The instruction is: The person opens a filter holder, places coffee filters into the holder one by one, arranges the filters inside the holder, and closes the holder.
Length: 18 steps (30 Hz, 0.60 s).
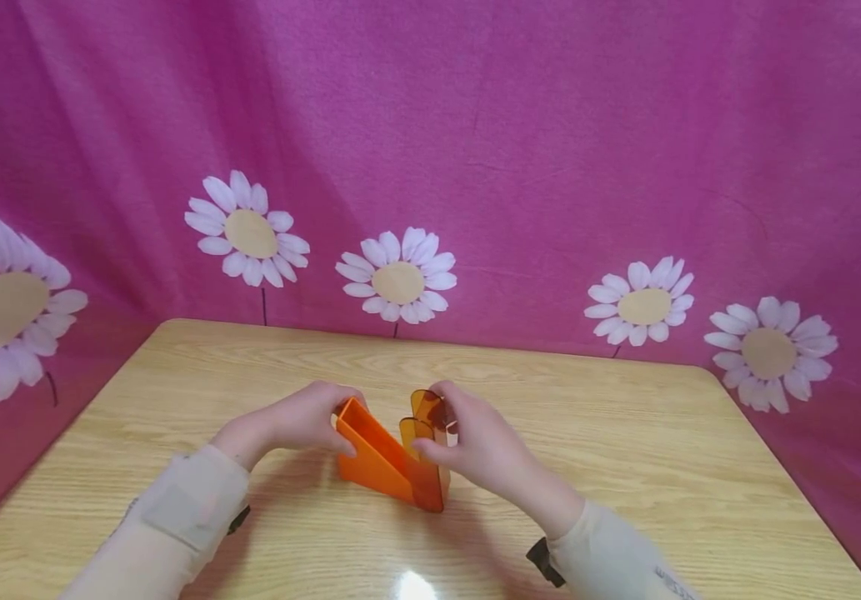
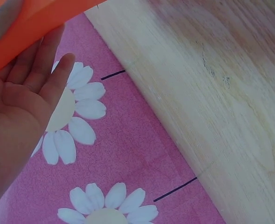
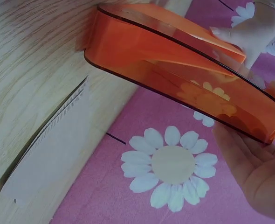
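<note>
fingers [image 2: 61,74] of the left hand [image 1: 317,417] are clamped on the high end of an opaque orange holder [image 1: 373,467], with the thumb on the near side and the other fingers behind it; the little finger is held out straighter. fingers of the right hand [image 1: 486,442] are closed around a translucent orange cover [image 1: 427,492], thumb nearer to the body and the index finger at the far side. both pieces are at the middle of the wooden counter [image 1: 625,467], between the two hands, and both are tilted. the low end of the holder meets the cover, and in the right wrist view it can be seen through the clear wall; how deep it sits inside, i cannot tell. the cover has dark edges, and its rounded end is close to the counter, maybe touching it. in the same view, a pale stack of sheets [image 3: 53,144] with a ridged edge lies on the counter, near the cover but apart from it. behind the counter hangs a magenta cloth [image 1: 513,167] printed with white daisies [image 1: 397,283].
</note>
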{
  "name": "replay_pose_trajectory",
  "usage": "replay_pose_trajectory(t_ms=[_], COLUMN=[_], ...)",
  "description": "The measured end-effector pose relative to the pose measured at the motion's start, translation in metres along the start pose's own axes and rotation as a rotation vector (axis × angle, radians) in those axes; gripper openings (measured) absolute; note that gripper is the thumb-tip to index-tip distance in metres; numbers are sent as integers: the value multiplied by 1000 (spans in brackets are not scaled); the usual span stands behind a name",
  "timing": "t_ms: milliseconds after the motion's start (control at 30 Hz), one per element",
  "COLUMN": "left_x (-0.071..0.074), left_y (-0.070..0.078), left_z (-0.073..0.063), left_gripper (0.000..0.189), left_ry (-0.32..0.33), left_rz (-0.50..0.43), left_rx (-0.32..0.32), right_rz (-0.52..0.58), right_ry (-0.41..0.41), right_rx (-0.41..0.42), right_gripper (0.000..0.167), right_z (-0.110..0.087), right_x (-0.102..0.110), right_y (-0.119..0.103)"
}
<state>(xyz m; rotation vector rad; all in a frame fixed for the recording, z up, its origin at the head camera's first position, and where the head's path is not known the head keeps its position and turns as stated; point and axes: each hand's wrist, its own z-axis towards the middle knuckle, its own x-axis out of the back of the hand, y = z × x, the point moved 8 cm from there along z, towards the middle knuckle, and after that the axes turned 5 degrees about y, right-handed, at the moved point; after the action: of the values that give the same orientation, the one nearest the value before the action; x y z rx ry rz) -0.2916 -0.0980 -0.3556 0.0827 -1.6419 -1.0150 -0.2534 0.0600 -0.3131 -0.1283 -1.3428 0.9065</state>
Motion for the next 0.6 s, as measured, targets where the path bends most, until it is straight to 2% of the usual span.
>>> replay_pose_trajectory(t_ms=[133, 600], left_x=[1, 12], left_y=[-3, -13], left_z=[0, -7], left_gripper=[29, 28], left_ry=[6, 37], left_rz=[4, 1], left_rx=[28, 49], right_rz=[34, 110], right_ry=[-13, -21], right_rx=[-14, -37], right_gripper=[40, 41], right_z=[-1, -1], right_x=[3, 7], right_y=[3, 21])
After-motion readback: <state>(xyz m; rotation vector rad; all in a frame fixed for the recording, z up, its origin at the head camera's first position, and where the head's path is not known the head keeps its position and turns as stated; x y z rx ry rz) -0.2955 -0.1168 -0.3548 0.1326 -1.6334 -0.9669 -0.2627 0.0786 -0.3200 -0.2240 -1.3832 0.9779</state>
